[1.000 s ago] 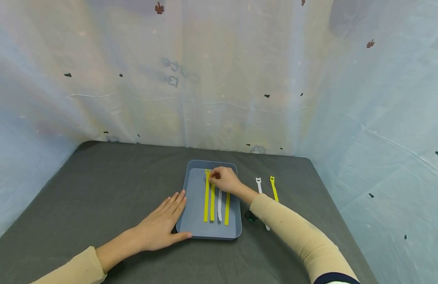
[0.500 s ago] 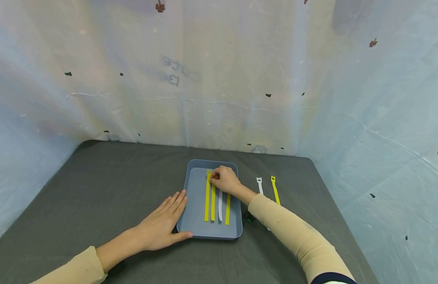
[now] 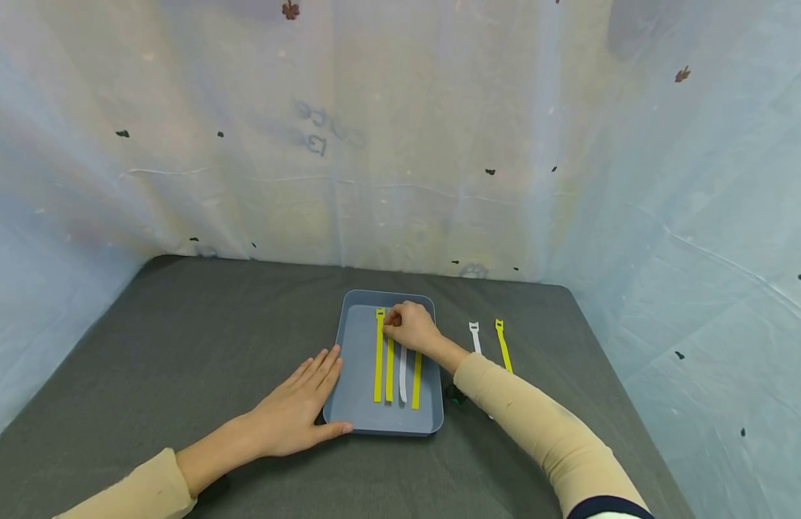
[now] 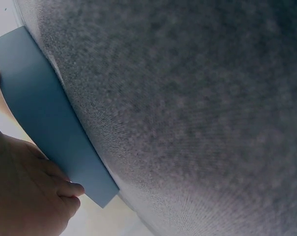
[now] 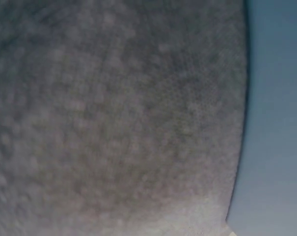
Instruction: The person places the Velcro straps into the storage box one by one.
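In the head view, a blue-grey tray (image 3: 357, 422) holds several hook-and-loop cable ties laid lengthwise. From the left come a yellow cable tie (image 3: 378, 360), a second yellow cable tie (image 3: 390, 371), a white cable tie (image 3: 403, 378) and another yellow one (image 3: 417, 382). My right hand (image 3: 411, 326) is over the tray's far half, fingertips curled and pinching near the top of the second yellow tie, whose upper end is hidden. My left hand (image 3: 299, 414) lies with straight fingers along the tray's left rim. The left wrist view shows its fingers against the tray wall (image 4: 50, 113).
Right of the tray, a white cable tie (image 3: 475, 339) and a yellow cable tie (image 3: 502, 344) lie on the dark grey cloth (image 3: 244, 324), partly under my right sleeve. A small dark object (image 3: 455, 394) sits beside the tray. A pale sheet hangs behind.
The leftmost yellow tie's slotted head, tilted and partly covered before, now shows flat. My right hand stays almost in place; the left hand has not moved.
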Motion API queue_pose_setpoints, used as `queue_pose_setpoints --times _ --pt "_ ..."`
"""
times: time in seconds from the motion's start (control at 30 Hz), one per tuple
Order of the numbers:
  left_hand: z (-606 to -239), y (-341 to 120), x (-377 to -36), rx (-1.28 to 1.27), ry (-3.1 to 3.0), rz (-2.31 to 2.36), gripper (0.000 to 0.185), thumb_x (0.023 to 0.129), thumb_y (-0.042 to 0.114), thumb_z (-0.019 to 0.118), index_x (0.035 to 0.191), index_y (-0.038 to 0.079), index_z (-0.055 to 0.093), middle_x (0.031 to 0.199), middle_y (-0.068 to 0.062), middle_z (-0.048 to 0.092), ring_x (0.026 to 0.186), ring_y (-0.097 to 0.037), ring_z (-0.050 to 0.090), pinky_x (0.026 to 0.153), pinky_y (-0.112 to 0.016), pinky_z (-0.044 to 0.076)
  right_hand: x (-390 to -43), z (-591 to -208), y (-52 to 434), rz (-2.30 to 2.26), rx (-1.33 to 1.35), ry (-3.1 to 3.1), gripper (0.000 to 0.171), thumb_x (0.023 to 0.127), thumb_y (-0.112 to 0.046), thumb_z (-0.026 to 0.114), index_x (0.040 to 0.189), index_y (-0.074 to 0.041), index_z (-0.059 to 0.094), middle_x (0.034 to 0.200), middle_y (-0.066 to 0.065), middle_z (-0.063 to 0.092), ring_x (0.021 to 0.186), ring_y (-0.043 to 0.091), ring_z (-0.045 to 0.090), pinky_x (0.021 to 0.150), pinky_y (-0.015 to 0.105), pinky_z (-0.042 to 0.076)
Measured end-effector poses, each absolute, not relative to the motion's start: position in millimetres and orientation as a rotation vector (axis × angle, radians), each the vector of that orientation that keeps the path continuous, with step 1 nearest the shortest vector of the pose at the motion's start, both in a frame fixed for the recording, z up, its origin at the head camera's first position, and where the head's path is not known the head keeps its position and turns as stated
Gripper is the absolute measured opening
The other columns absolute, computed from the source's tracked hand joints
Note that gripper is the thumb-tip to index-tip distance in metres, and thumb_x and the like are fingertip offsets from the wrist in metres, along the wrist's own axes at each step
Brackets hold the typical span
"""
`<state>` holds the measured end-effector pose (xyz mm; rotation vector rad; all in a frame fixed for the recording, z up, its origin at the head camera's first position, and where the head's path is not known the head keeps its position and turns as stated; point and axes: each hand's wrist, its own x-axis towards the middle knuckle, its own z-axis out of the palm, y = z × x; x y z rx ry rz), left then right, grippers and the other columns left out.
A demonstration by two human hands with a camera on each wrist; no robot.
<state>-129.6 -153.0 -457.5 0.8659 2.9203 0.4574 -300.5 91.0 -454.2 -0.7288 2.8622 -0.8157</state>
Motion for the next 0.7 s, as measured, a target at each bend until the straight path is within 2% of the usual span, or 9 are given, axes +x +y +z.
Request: queue_pose_setpoints --times 0.27,0.4,0.57,0.7 --pt "-455.6 -151.9 -128.8 0.853 2.901 0.474 0.105 0.098 0.072 0.051 0.162 -0.006 0.022 0.172 -0.023 0.008 0.158 -0.041 0.012 0.126 -0.059 0.017 -300.7 -456.0 92.6 -0.857 -0.76 2.849 0.009 0.097 -0.019 0.074 0.099 -0.01 0.075 0.094 0.002 0.063 0.082 0.014 0.058 0.073 0.028 0.051" --pt "-457.3 -152.2 -129.1 0.856 2.903 0.471 0.105 0.098 0.072 0.051 0.162 -0.006 0.022 0.171 -0.023 0.008 0.158 -0.042 0.011 0.126 -0.059 0.017 -295.6 -450.9 96.1 -0.943 -0.776 2.806 0.01 0.099 -0.018 0.072 0.102 -0.009 0.075 0.096 0.003 0.064 0.082 0.014 0.059 0.071 0.028 0.052" --pt "-460.3 -153.3 -130.2 0.851 2.92 0.429 0.107 0.097 0.075 0.049 0.162 -0.005 0.021 0.172 -0.022 0.006 0.159 -0.04 0.01 0.126 -0.057 0.016 -287.3 -438.0 102.8 -1.095 -0.767 2.727 0.015 0.101 -0.016 0.068 0.109 -0.005 0.075 0.101 0.005 0.067 0.082 0.016 0.063 0.066 0.029 0.053" --pt "-461.2 -153.3 -130.6 0.843 2.922 0.427 0.107 0.097 0.075 0.05 0.162 -0.005 0.021 0.172 -0.022 0.006 0.159 -0.04 0.01 0.127 -0.057 0.016 -281.0 -428.0 110.5 -1.166 -0.759 2.693 0.02 0.103 -0.016 0.065 0.117 -0.004 0.073 0.108 0.006 0.068 0.09 0.02 0.065 0.071 0.03 0.054"
